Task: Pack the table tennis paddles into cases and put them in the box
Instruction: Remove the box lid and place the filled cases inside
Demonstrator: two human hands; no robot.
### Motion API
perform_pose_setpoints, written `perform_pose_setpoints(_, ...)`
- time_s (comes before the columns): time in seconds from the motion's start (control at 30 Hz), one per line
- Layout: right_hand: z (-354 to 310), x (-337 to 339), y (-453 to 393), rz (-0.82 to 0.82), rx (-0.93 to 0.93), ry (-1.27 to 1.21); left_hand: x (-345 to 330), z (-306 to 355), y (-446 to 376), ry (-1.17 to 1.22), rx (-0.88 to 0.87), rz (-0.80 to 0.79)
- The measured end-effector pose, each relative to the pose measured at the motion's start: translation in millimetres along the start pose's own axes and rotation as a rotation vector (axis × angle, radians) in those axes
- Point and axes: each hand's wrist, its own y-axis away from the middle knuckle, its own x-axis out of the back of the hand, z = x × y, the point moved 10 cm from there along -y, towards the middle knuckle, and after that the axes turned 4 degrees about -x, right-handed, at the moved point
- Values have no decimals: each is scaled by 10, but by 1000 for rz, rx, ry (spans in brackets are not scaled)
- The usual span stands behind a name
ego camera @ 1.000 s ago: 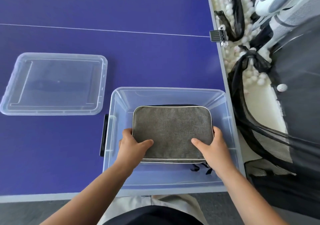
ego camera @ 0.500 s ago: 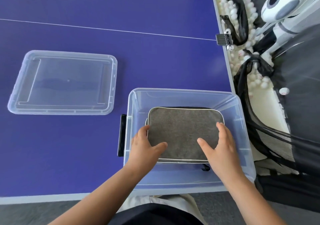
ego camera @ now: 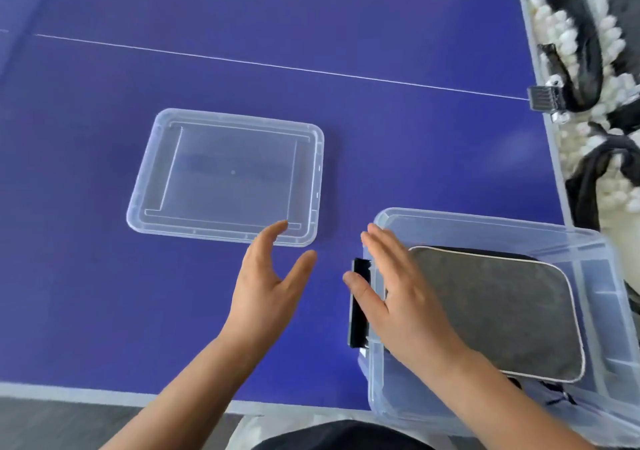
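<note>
Clear plastic lid [ego camera: 225,175] lies flat mid-table, well in from the near edge. My left hand [ego camera: 266,286] hovers just short of its near right corner, fingers spread, holding nothing. My right hand [ego camera: 398,297] is likewise spread and empty, above the box [ego camera: 485,222] rim by the black latch [ego camera: 358,305]. Grey case [ego camera: 498,314] already sits inside the box at the near right corner (paddles presumably zipped within). Left: lidding, I judge. White balls [ego camera: 588,158] and netting lie beyond the right edge, obstructing nothing.

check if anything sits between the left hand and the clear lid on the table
Nothing visible does. The left hand hovers open over the bare blue table, its fingertips reaching the near edge of the clear rectangular plastic lid.
</note>
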Motion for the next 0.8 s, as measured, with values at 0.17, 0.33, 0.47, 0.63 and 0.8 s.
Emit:
perform_pose_setpoints(0.17, -259, -565, -587, -117, -62, 0, 578, -433, -586, -148, 11, 66)
perform_pose_setpoints(0.33, -167, -1110, -1230, -182, -238, 19, 954, -1019, -1253, -280, 91, 84)
perform_pose_setpoints(0.47, 53, -1478, -1633, -209, -380, 110, 1245, -1338, -1724, -374, 118, 138)
perform_pose_setpoints(0.63, 261, -1667, -1988, -111, -524, 216, 1701, -1700, -2173, -465, 258, 254)
perform_pose_setpoints(0.8, 390, -1653, -2125, 18, -597, 283, 1866, -1941, -2344, -470, 394, 300)
